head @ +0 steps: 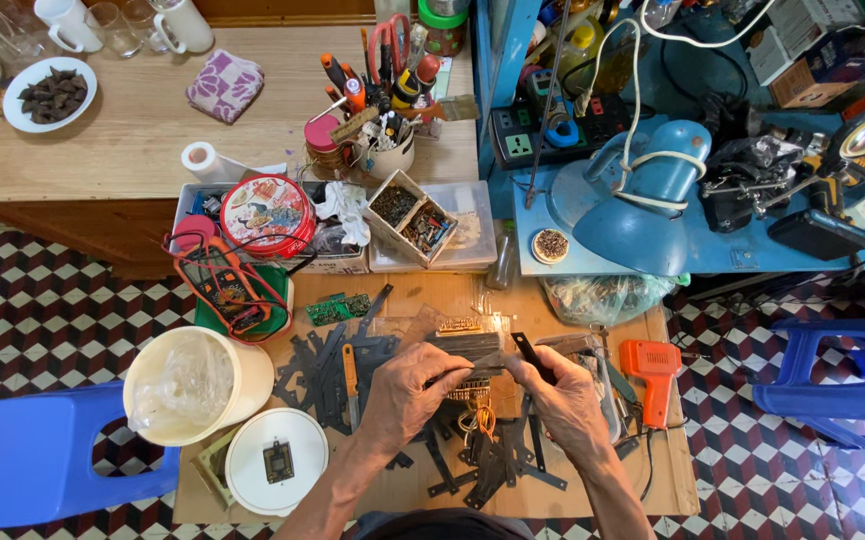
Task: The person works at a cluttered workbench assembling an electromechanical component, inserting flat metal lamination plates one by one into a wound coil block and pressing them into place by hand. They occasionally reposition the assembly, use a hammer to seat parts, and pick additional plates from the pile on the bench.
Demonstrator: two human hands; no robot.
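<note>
Left hand [408,385]: fingers curled and pinching one end of a bundle of dark metal strips [465,347], held flat and level above the board. Right hand [565,400]: fingers pressed together on the other end of the bundle, with a single dark strip [531,357] sticking up at a slant between them.

Below the hands: loose dark strips [493,470] scattered on a cardboard sheet [673,480] (it lies on the tiled floor [43,320], not on a counter). A knife with an orange handle [351,385] lies just left of the left hand.

Right of the right hand: orange soldering gun [653,375], near the sheet's right edge. Little open room there.

Left side: white bucket [198,385] lined with plastic, and a white round lid [278,460] at the sheet's near left corner.

Far edge of the sheet: green circuit board [338,308], red round tin [269,215], divided box of small parts [411,215].

Surroundings: blue stool [33,455] at left, another blue stool [838,385] at right, wooden counter [133,130] behind, blue lamp [643,195] on a blue bench.
</note>
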